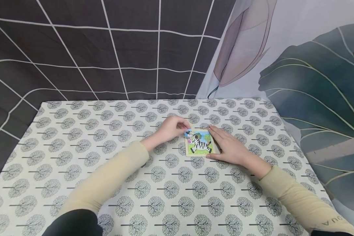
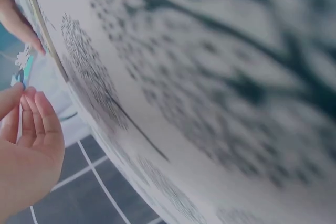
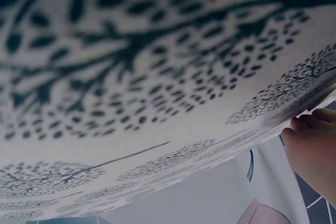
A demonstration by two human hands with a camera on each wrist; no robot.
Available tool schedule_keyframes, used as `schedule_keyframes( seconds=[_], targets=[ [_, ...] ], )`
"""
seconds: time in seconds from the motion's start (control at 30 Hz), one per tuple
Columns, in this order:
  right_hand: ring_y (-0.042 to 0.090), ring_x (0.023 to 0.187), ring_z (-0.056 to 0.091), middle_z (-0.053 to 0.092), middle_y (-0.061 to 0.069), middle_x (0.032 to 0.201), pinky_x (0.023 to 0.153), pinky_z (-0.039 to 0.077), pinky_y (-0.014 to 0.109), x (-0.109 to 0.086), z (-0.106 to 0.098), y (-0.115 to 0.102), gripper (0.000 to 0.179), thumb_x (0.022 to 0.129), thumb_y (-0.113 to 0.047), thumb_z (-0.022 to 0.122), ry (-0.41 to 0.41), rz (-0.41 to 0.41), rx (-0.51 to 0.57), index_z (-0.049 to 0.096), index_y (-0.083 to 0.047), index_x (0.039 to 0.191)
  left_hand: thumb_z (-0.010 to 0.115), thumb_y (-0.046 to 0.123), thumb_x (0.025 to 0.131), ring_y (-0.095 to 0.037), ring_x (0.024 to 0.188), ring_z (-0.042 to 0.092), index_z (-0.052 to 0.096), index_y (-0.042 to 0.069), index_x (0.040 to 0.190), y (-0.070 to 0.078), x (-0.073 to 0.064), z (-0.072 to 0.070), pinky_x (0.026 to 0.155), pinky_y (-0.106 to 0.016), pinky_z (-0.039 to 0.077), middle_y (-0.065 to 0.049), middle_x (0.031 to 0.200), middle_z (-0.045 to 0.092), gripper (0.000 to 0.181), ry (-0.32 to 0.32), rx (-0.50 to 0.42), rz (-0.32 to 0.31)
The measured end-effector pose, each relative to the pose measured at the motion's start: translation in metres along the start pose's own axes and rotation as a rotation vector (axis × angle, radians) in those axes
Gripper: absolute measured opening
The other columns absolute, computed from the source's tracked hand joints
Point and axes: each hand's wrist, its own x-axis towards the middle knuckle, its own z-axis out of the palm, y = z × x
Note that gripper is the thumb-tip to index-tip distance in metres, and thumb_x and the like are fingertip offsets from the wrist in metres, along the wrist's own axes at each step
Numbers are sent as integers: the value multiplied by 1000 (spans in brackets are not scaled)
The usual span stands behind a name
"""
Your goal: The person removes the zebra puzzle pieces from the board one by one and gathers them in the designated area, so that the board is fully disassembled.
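A square zebra jigsaw puzzle in a pale wooden frame lies flat on the patterned cloth. At its upper left corner my left hand pinches a small puzzle piece with blue on it, tilted over the picture. That piece also shows at the fingertips of the left hand in the left wrist view. Across the puzzle's right side my right hand holds the frame, thumb at the lower corner and fingers at the upper one. In the right wrist view, the right hand is only partly visible.
A white tablecloth printed with grey trees covers the table. Behind the table hangs a dark cloth with a white grid, and a leaf-patterned curtain hangs at the right.
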Motion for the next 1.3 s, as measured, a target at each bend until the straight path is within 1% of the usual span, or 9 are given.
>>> schedule_keyframes(
  seconds=[0.2,0.4,0.63,0.73,0.8,0.9,1.07,1.2,1.3],
  targets=[
    [43,162,24,17,20,177,134,19,56,-1,0,2,113,93,-66,68,-6,-1,3,16,2,167,75,2,95,-26,106,73,78,3,110,-10,-16,-23,102,-34,61,-13,113,79,16,-33,-25,-23],
    [43,162,24,16,19,177,134,19,56,-1,0,7,113,93,-68,67,-10,-11,4,16,1,167,76,4,94,-29,108,73,79,4,108,-22,-36,-51,104,-41,60,-14,116,79,14,-49,16,-44],
    [42,162,23,15,17,178,134,19,56,-1,0,10,112,93,-64,70,-15,-25,8,17,1,167,76,4,94,-30,106,73,80,5,106,-40,-57,-82,105,-47,59,-16,116,79,13,-52,54,-131],
    [42,162,23,16,18,177,134,19,56,-1,0,10,111,93,-63,70,-14,-28,11,18,1,167,75,3,95,-32,106,74,80,3,107,-48,-65,-95,105,-49,58,-18,115,79,13,-52,71,-145],
    [42,162,24,16,18,177,134,20,56,-1,-1,9,111,93,-63,70,-11,-30,12,18,2,167,75,3,95,-32,108,74,80,3,108,-52,-70,-103,106,-50,57,-18,116,79,14,-43,72,-164],
    [42,162,24,17,18,177,134,20,56,-1,-1,9,111,93,-63,70,-10,-29,16,18,2,167,75,3,96,-31,108,72,80,2,110,-56,-77,-114,108,-50,55,-19,118,78,15,-27,40,-208],
    [42,162,23,16,18,177,134,19,56,-1,-2,9,111,93,-62,70,-16,-28,22,18,1,167,75,5,96,-34,111,70,80,1,111,-58,-86,-129,109,-53,52,-21,121,77,16,-27,60,-258],
    [42,163,23,16,17,178,134,19,56,-1,-2,9,111,92,-62,71,-17,-25,28,18,1,167,75,4,96,-41,117,68,79,0,110,-62,-88,-134,112,-59,49,-24,122,76,16,-37,116,-241],
    [41,163,23,16,17,178,135,18,55,0,-1,9,111,92,-63,71,-17,-26,30,18,1,167,75,3,95,-42,119,67,79,0,109,-68,-88,-134,114,-61,47,-24,124,76,16,-40,137,-239]
  ],
)
